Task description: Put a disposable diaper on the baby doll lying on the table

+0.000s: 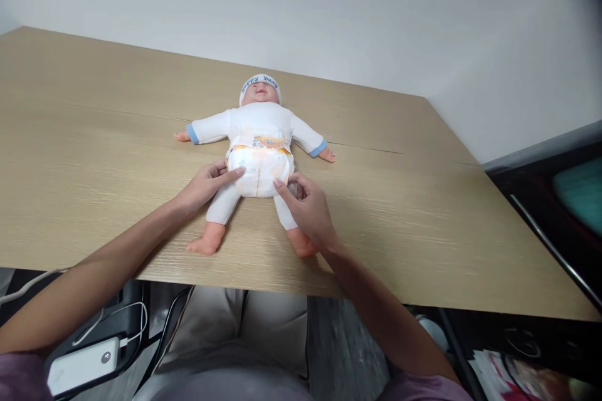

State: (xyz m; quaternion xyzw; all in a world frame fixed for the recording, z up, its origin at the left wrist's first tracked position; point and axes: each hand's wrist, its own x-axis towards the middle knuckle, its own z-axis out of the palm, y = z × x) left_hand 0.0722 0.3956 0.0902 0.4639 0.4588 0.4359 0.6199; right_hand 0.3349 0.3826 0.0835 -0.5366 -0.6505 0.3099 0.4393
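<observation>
A baby doll (261, 118) in a white suit with blue cuffs and a "Happy Baby" headband lies on its back on the table, head away from me, arms spread. Round its hips sits a white diaper (258, 169) with an orange printed waistband. My left hand (214, 182) pinches the diaper's left edge by the leg, thumb on the front and fingers behind. At the right leg edge, my right hand (303, 197) grips the diaper between thumb and curled fingers. The doll's two bare feet point toward me.
The wooden table (404, 225) reaches back to a pale wall. A white power bank (83, 363) with a cable lies on a black chair at lower left. To the right stands a dark screen-like object (564, 194); papers (503, 376) lie below the table edge.
</observation>
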